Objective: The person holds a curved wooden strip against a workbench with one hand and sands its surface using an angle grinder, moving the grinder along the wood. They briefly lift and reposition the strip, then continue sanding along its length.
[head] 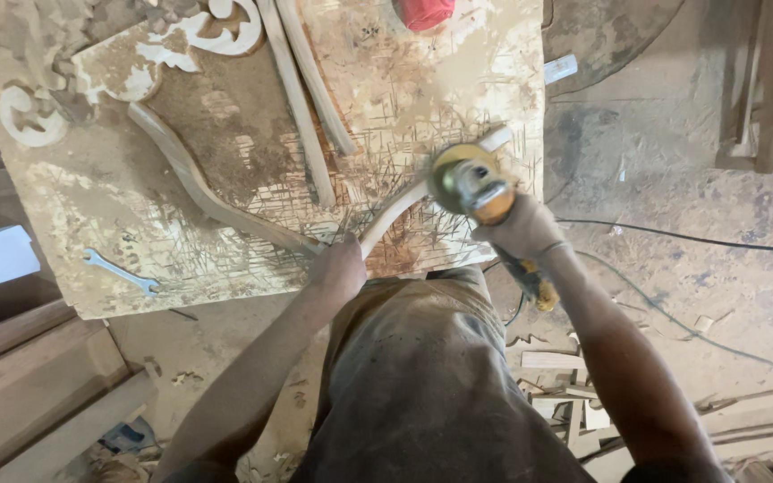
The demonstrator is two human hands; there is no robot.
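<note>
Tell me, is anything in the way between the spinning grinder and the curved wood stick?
Nothing visible is. The grinder in the right hand sits right on the curved wood stick. The left hand presses the stick's near end onto the workbench, clear of the disc.

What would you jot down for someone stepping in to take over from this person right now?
Left hand: pressing the near end of a curved wooden piece against the workbench.
Right hand: closed grip on a yellow angle grinder, its disc on the far part of that piece.
Nearby: another curved piece, two straight strips, carved scroll cut-outs, a spanner; offcuts on the floor.
Done: the piece is cut to shape.
Left: how much surface remains rough is too blurred to tell.
</note>
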